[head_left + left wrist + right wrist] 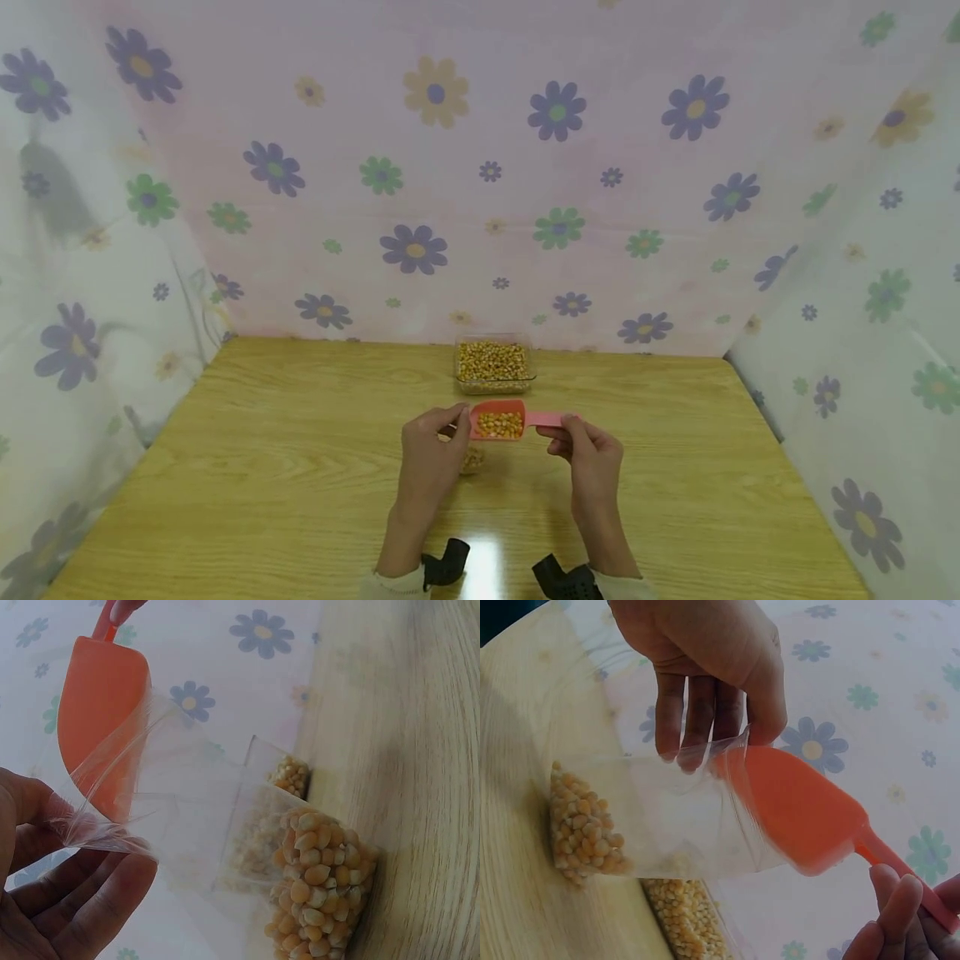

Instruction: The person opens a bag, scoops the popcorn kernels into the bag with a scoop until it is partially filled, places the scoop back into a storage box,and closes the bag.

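My right hand [596, 458] grips the pink handle of an orange-red scoop [512, 407], which carries corn kernels [498, 425]. The scoop's front edge sits at the mouth of a clear plastic bag [195, 810]. With thumb and fingers my left hand [433, 450] pinches the bag's upper edge beside the scoop tip. The bag hangs down to the table, and corn kernels [585, 832] fill its bottom. In the head view the left hand and scoop hide most of the bag.
Behind the scoop stands a clear glass container [495, 387] holding many corn kernels. The wooden table [300, 467] ends at a flower-patterned cloth [480, 192] at the back and sides. Black wrist mounts [447, 563] sit on both wrists.
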Tool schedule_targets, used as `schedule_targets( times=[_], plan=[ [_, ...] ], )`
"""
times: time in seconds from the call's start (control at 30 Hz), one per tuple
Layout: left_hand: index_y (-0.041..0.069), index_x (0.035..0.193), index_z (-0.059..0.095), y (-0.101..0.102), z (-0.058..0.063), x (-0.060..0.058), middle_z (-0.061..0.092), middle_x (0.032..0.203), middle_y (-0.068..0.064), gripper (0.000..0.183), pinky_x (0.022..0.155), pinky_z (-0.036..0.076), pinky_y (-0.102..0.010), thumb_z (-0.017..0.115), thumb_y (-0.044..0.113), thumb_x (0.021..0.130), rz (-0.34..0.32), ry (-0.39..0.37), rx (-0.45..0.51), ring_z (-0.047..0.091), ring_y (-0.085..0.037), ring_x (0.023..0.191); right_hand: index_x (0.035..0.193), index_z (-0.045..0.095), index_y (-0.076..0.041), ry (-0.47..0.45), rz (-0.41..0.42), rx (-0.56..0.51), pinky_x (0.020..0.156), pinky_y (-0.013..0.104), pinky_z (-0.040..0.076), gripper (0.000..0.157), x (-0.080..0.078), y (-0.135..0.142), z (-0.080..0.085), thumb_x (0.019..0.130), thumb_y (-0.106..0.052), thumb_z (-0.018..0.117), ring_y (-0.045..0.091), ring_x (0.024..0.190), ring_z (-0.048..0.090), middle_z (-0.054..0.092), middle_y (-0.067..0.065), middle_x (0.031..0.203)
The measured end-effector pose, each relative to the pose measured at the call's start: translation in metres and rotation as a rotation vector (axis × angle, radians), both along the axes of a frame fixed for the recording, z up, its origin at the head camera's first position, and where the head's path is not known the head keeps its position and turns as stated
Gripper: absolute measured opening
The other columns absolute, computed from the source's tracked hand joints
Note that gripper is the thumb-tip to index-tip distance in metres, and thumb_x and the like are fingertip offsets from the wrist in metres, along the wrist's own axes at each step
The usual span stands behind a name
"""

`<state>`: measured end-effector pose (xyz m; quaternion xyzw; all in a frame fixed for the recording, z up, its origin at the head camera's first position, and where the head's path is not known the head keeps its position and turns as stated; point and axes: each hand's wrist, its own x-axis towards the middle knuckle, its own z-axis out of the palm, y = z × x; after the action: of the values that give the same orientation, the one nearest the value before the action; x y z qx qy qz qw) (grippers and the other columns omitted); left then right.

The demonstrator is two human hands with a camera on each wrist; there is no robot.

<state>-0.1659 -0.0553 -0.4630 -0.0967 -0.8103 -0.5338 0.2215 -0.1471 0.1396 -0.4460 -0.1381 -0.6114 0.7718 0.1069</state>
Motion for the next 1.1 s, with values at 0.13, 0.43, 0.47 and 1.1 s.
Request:
schedule_targets(
  times=[0.13, 0.43, 0.47, 1.1],
  plan=[
    [0.001, 0.102, 0.081, 0.0, 0.001, 0.0, 0.073, 0.079, -0.003, 0.014, 0.063, 0.058, -0.026, 0.068, 0.004, 0.096, -0.002, -0.007, -0.003, 0.067, -0.013, 0.068, 0.101, 0.074, 0.014, -0.004, 0.007, 0.028, 0.066, 0.027, 0.059, 0.032, 0.001, -0.001, 0.004, 0.105, -0.013, 0.056, 0.01, 0.056, 0.062, 0.076, -0.001, 0.072],
    [0.0, 0.102, 0.08, 0.001, 0.002, 0.0, 0.073, 0.079, -0.003, 0.015, 0.064, 0.058, -0.026, 0.068, 0.006, 0.097, -0.008, -0.006, -0.018, 0.067, -0.014, 0.068, 0.1, 0.075, 0.014, 0.003, 0.008, 0.124, 0.073, 0.028, 0.06, 0.031, 0.006, -0.003, 0.012, 0.104, -0.011, 0.057, 0.015, 0.058, 0.066, 0.077, -0.001, 0.073],
    [0.0, 0.103, 0.08, 0.001, 0.002, 0.0, 0.073, 0.079, -0.003, 0.015, 0.064, 0.058, -0.026, 0.068, 0.006, 0.097, -0.011, -0.009, -0.015, 0.067, -0.014, 0.068, 0.1, 0.075, 0.013, 0.009, 0.008, 0.138, 0.074, 0.028, 0.06, 0.03, 0.007, -0.003, 0.014, 0.104, -0.011, 0.057, 0.015, 0.059, 0.067, 0.077, 0.0, 0.074],
    [-0.002, 0.104, 0.08, 0.001, 0.002, 0.002, 0.075, 0.082, -0.009, 0.015, 0.063, 0.058, -0.025, 0.068, 0.004, 0.096, 0.001, -0.039, 0.004, 0.068, -0.017, 0.069, 0.092, 0.079, 0.004, 0.186, 0.007, 0.369, 0.051, 0.025, 0.048, 0.024, 0.021, -0.012, 0.028, 0.101, -0.011, 0.063, 0.012, 0.058, 0.065, 0.077, 0.011, 0.079]
  ],
)
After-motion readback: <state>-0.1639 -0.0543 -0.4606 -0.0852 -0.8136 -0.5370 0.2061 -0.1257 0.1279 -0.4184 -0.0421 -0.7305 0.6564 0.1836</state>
